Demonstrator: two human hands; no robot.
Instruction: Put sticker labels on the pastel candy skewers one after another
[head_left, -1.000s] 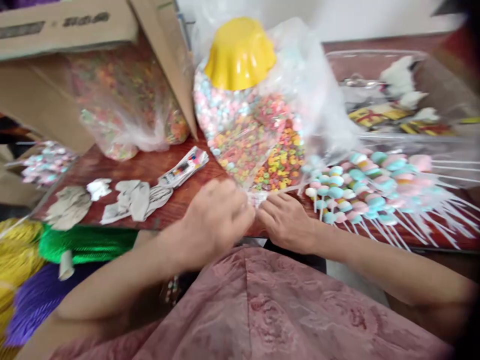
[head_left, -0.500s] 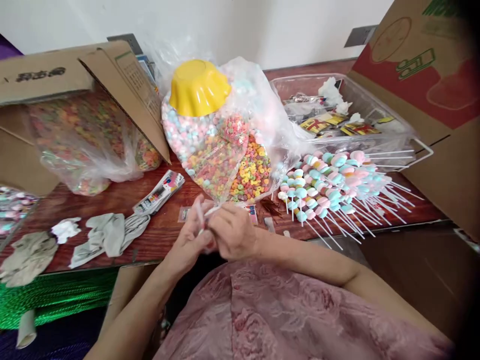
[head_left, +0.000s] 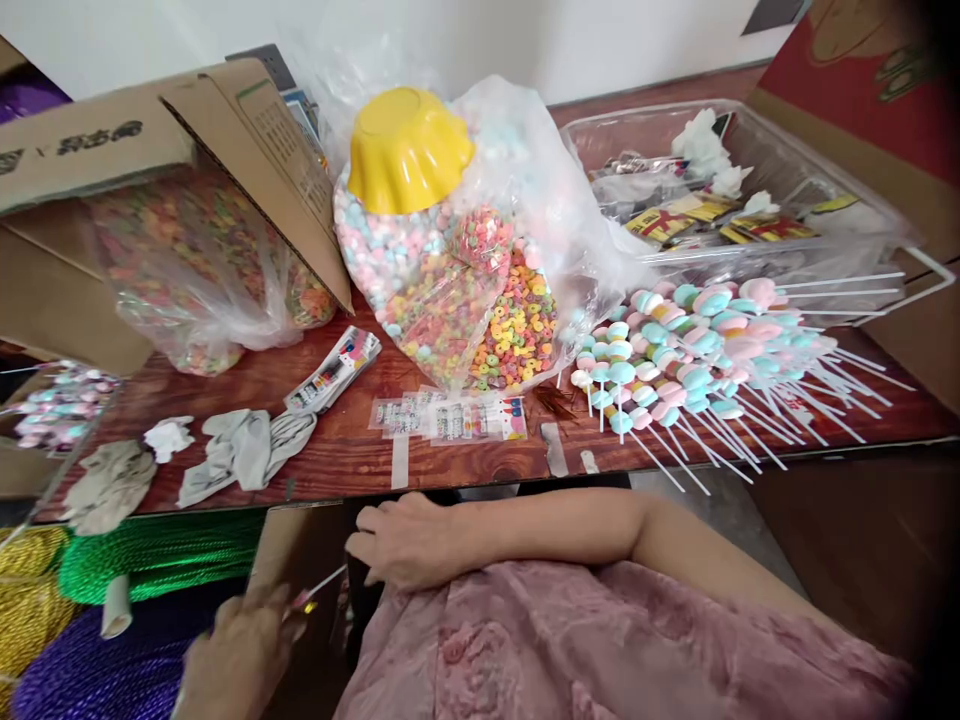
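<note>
Low at the left, my left hand [head_left: 244,640], partly blurred, is closed around a candy skewer [head_left: 306,600]. Its white stick points up and right, and a small pink and gold bit shows; my fingers hide the rest. Just below the table edge, my right hand [head_left: 409,540] lies over my lap, fingers loosely bent and a little apart, with nothing visible in it. Printed clear wrappers [head_left: 457,417] lie flat on the table above it. To the right is a pile of marshmallow skewers [head_left: 675,350] with white sticks.
A yellow fluted bowl [head_left: 409,150] sits upside down on a bag of marshmallows and cereal rings [head_left: 517,330]. At the left stand an open carton [head_left: 262,150] and grey gloves [head_left: 240,450]. A clear bin [head_left: 825,130] holds packets. Green cord [head_left: 165,560] hangs below the table.
My hands have parted from a clear wrapper held together above the table edge. The left has moved down and left with the candy skewer; the right has dropped toward my lap. The view has shifted.
</note>
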